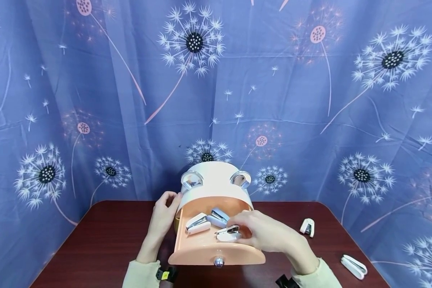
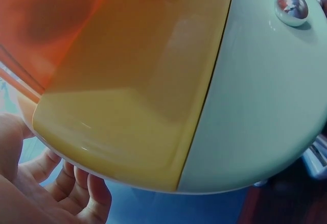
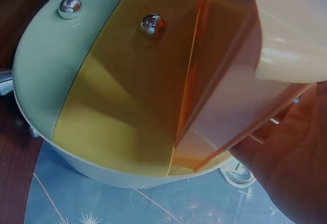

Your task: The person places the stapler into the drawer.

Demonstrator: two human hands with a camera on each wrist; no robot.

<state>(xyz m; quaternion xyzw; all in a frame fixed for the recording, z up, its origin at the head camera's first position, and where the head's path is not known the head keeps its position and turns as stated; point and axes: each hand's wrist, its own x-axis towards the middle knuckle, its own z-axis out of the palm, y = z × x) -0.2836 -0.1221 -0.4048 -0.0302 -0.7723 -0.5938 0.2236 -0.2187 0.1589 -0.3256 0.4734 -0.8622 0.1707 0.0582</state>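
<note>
A pulled-out peach drawer point(image 1: 216, 256) of a rounded white cabinet point(image 1: 216, 180) holds three staplers. My right hand point(image 1: 263, 230) reaches over the drawer's right side and pinches a small white stapler point(image 1: 227, 237) between thumb and fingers. Beside it lie a pale pink-white stapler point(image 1: 199, 225) and a light blue stapler point(image 1: 219, 218). In the right wrist view the drawer wall hides most of the fingers of the right hand point(image 3: 286, 152). My left hand point(image 1: 164, 216) touches the cabinet's left side; in the left wrist view its loosely bent fingers point(image 2: 76, 183) lie along the rim.
Two white staplers, a short one point(image 1: 307, 227) and a longer one point(image 1: 354, 267), lie on the dark red table point(image 1: 104, 240) at the right. Below the peach drawer are a yellow drawer point(image 2: 133, 86) and a green drawer point(image 2: 260, 96) with metal knobs. A blue dandelion curtain point(image 1: 165, 132) hangs behind.
</note>
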